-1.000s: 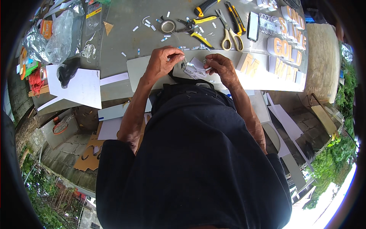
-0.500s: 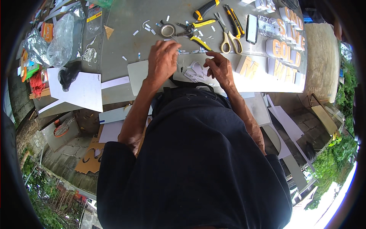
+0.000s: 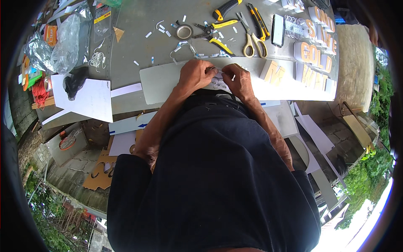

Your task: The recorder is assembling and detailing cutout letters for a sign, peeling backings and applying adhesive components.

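My left hand (image 3: 196, 75) and my right hand (image 3: 237, 80) come close together above the near edge of the table. Fingers and thumb are pinched together on each, and whatever is between them is too small or hidden to name. Just below the fingertips lie white cut-out pieces (image 3: 219, 84), partly covered by the hands. These rest on a pale flat board (image 3: 161, 84). Beyond my left hand a thin wire with small white-and-blue strip pieces (image 3: 184, 43) curls on the grey table (image 3: 134, 42).
A tape roll (image 3: 184, 32), wire strippers (image 3: 220, 42), scissors (image 3: 252, 42), a yellow-black cutter (image 3: 258, 21) and a phone (image 3: 277, 30) lie beyond. Raised letters (image 3: 312, 52) stand at right. White sheet (image 3: 92, 94), plastic bags (image 3: 67, 42) and red cord (image 3: 40, 94) are at left.
My left hand has moved right and nearer to me, off the curled wire. My right hand has shifted slightly nearer to me and left, so both now meet over the white pieces.
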A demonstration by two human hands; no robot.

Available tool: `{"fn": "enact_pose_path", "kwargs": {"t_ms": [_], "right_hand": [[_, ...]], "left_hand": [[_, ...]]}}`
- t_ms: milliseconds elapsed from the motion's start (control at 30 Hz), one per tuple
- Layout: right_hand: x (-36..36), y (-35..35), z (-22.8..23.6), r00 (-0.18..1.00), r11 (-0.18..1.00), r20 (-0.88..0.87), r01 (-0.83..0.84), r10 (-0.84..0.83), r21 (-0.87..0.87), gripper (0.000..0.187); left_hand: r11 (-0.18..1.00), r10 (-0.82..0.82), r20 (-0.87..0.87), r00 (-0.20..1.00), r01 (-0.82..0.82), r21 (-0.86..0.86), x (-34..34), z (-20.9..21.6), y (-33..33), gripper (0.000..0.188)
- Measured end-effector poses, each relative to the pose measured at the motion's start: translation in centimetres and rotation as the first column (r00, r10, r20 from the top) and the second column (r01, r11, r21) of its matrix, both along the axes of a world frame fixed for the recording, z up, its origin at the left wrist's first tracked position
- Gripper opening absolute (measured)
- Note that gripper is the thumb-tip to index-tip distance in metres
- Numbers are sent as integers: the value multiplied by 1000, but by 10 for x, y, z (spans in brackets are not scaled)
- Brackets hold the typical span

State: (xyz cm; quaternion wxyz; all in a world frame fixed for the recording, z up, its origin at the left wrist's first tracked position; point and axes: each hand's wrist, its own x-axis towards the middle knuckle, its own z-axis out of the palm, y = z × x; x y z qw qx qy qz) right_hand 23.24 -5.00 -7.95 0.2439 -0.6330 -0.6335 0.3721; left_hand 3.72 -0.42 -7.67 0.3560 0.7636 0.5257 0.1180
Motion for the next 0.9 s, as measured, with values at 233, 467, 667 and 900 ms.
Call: {"fn": "enact_pose_path", "kwargs": {"t_ms": [233,467,667,900], "right_hand": [[-2,-3,5,990,998,-128,55,-54,5,18],[-1,-2,3,988,1000,-153,1,-4,-24,21],[-1,-1,8,991,1000,-131,-20,18,-16,21],[0,5,19,988,988,-118,-117,105,-104,23]], "left_hand": [[930,161,198,967,-81,-359,-8,3,1,27],[923,216,329,919,-82,-376,-11,5,-3,26],[958,137,347,928,-35,-284,-13,-5,-5,24],[996,80,330,941,-63,-61,-6,-3,-12,20]]}}
